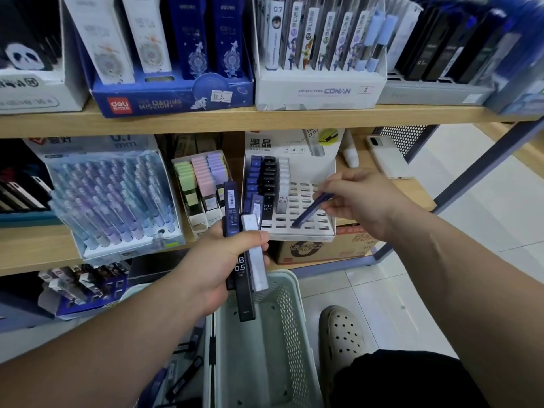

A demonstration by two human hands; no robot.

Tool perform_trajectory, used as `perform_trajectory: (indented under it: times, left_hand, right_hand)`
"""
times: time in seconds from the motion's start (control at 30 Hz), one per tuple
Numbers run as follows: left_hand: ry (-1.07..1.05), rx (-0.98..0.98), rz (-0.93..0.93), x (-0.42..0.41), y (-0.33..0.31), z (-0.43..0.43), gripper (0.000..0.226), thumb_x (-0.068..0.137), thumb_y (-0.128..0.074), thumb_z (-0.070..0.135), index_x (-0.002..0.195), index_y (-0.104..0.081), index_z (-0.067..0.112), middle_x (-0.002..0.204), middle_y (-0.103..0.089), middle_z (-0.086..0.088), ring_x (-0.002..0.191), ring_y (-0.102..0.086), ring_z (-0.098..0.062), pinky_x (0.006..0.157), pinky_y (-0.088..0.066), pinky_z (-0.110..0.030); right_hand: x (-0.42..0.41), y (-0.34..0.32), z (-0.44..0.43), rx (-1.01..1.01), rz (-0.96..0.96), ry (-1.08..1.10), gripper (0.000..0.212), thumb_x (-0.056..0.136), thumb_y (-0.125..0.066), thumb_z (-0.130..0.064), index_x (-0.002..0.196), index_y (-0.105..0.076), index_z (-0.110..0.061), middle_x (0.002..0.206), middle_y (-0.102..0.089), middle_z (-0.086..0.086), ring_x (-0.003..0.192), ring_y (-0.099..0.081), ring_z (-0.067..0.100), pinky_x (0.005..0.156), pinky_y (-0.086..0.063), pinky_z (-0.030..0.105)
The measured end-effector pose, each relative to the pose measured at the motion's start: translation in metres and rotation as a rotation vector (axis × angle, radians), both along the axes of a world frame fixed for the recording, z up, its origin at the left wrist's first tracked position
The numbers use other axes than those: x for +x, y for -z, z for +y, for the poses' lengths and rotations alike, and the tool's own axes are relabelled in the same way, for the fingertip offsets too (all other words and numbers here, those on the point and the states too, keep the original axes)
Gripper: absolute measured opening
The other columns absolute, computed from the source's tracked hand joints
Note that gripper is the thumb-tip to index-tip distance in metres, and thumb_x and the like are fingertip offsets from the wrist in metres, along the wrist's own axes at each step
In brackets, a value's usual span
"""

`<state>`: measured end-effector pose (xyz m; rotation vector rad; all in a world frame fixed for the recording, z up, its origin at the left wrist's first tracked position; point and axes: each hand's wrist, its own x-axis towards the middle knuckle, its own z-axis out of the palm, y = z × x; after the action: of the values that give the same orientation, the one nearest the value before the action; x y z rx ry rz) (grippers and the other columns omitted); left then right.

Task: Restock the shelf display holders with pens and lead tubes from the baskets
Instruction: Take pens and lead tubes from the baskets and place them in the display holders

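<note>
While left hand (219, 265) grips upright tubes (245, 293), right hand (363, 201) pinches blue tube (309, 211) slanting down-left.

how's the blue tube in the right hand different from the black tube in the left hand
The blue tube slants, tip at a slot of the white holder; the black tube stands near upright above the basket. The right hand pinches the blue tube alone; the left hand grips the black tube bundled with other tubes. Both are slim lead tubes.
</note>
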<state>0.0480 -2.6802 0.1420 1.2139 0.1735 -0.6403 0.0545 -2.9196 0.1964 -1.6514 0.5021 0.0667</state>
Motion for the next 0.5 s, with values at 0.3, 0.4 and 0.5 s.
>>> perform_trajectory:
  times: [0.3, 0.4, 0.5]
  left_hand:
    - [0.002, -0.004, 0.001, 0.008, -0.001, -0.007, 0.022, 0.081, -0.077, 0.011, 0.101, -0.069, 0.012, 0.079, -0.071, -0.008, 0.062, -0.068, -0.022, 0.052, -0.053, -0.031]
    - [-0.006, -0.017, 0.002, 0.009, -0.002, -0.013, 0.018, 0.081, -0.077, 0.01, 0.097, -0.069, 0.014, 0.078, -0.071, -0.009, 0.06, -0.068, -0.022, 0.052, -0.054, -0.031]
    - [-0.015, -0.014, 0.01, 0.011, -0.001, -0.015, 0.019, 0.081, -0.078, 0.01, 0.097, -0.069, 0.014, 0.077, -0.071, -0.008, 0.061, -0.068, -0.023, 0.053, -0.054, -0.031]
  right_hand:
    - [0.028, 0.004, -0.016, -0.372, -0.082, 0.104, 0.028, 0.079, -0.076, 0.007, 0.097, -0.07, -0.014, 0.095, -0.075, 0.008, 0.09, -0.073, 0.028, 0.082, -0.063, 0.042]
    - [0.037, 0.007, -0.016, -0.631, -0.098, 0.076, 0.029, 0.073, -0.082, -0.005, 0.09, -0.067, -0.022, 0.083, -0.073, 0.002, 0.08, -0.072, 0.025, 0.078, -0.062, 0.045]
    - [0.046, 0.015, -0.015, -0.749, -0.15, 0.085, 0.027, 0.073, -0.082, -0.008, 0.086, -0.065, -0.024, 0.081, -0.07, -0.004, 0.079, -0.07, 0.021, 0.07, -0.057, 0.033]
